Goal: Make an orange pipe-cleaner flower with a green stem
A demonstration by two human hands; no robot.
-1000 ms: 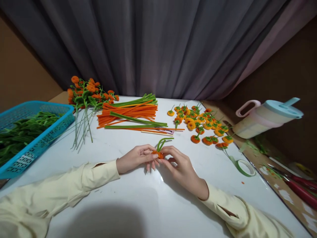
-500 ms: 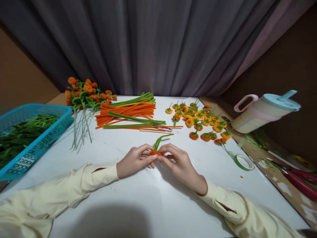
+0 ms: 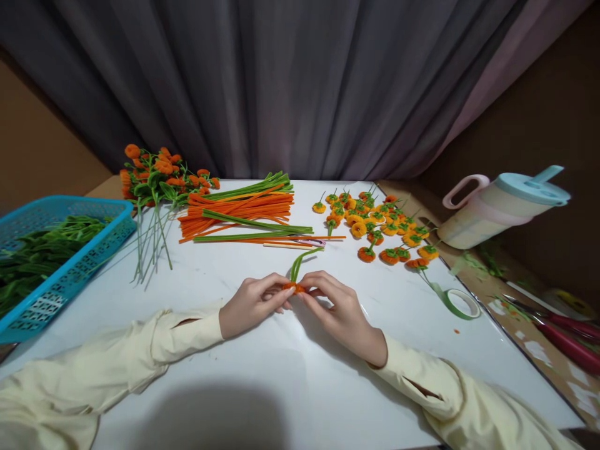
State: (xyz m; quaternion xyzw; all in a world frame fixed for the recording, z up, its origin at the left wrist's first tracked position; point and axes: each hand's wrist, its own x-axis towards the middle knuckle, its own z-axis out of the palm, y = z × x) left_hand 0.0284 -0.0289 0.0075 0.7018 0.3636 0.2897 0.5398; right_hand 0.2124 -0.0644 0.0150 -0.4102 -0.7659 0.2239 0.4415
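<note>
Between my two hands is a small orange pipe-cleaner flower (image 3: 294, 287), with green pipe-cleaner ends rising from it and bending to the right. My left hand (image 3: 255, 305) pinches its left side between thumb and fingers. On the other side, my right hand (image 3: 335, 306) grips it with thumb and forefinger. Fingertips cover much of the orange part. Beyond my hands lie orange pipe cleaners (image 3: 244, 209) in a pile, with green pipe cleaners (image 3: 262, 184) behind and across them. Several orange and yellow flower heads (image 3: 389, 228) are spread to the right.
A blue basket (image 3: 65, 265) of green leaves stands at left, near a bunch of stemmed orange flowers (image 3: 164, 169). Green tape (image 3: 462, 304) lies at the table's right edge. Past it are a tumbler (image 3: 506, 209) and red-handled pliers (image 3: 567, 344). A grey curtain (image 3: 281, 87) hangs behind.
Both hands keep hold of the orange flower, and their fingers have shifted slightly around it. The green ends stand a little more upright and have moved slightly left.
</note>
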